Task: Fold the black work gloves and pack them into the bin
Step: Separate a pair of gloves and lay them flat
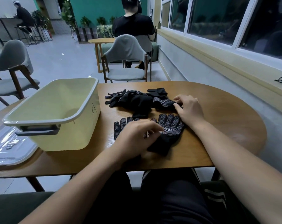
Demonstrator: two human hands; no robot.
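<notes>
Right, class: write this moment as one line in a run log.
step: folding | left hand on near gloves | right hand pinching glove pile | bin empty, none packed

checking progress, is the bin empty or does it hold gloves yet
Empty: the bin shows only bare pale inside; the black gloves all lie on the table.

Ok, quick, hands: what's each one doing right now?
Left hand: pinches the near glove.
Right hand: pinches a glove in the pile.
</notes>
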